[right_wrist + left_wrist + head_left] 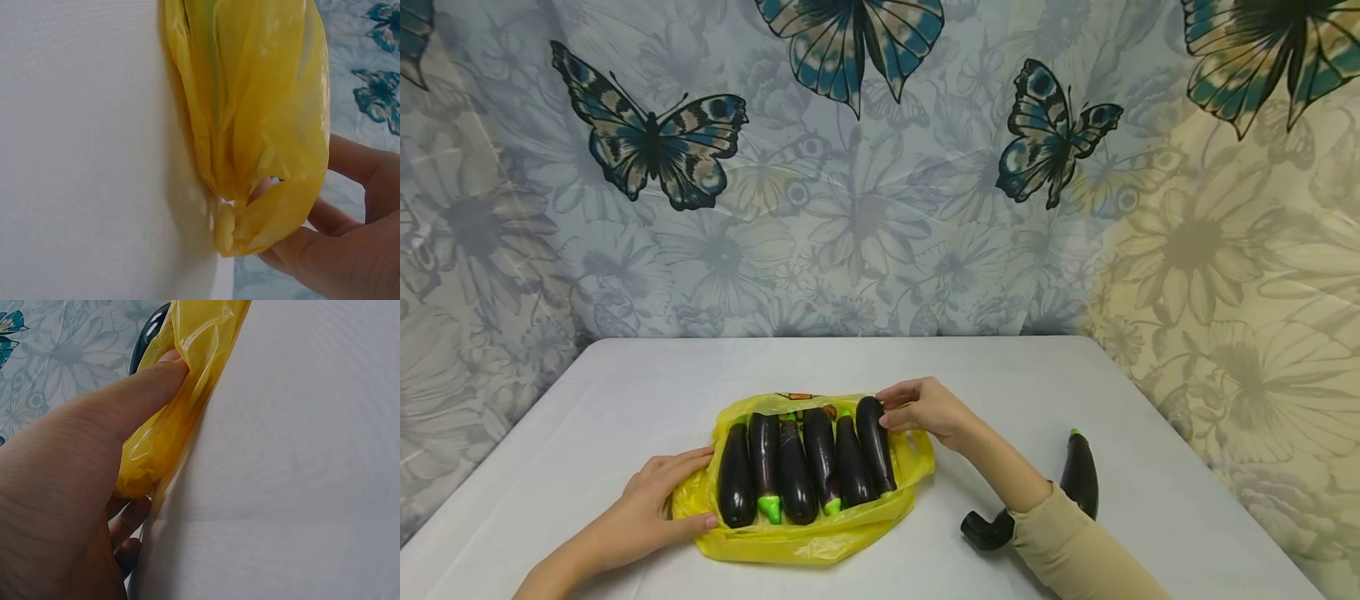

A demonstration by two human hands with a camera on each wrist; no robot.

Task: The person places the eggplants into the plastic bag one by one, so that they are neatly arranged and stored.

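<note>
Several dark purple eggplants (795,475) lie side by side on an opened yellow plastic bag (805,546), some with green stem ends toward the near side. My left hand (643,508) holds the bag's left edge, thumb at the front and fingers along the side. In the left wrist view, the thumb (153,384) presses the yellow plastic, while the bag hides some fingertips. My right hand (928,410) holds the upper end of the rightmost eggplant (874,446) between thumb and fingers. The bag partly hides this hand (369,212) in the right wrist view.
Another eggplant (1080,467) lies at the right, partly behind my right sleeve (1075,542). Near it is a black, hooked object (987,531), partly covered by the arm; its kind cannot be told. The white table (647,383) ends at a butterfly-patterned cloth (865,250).
</note>
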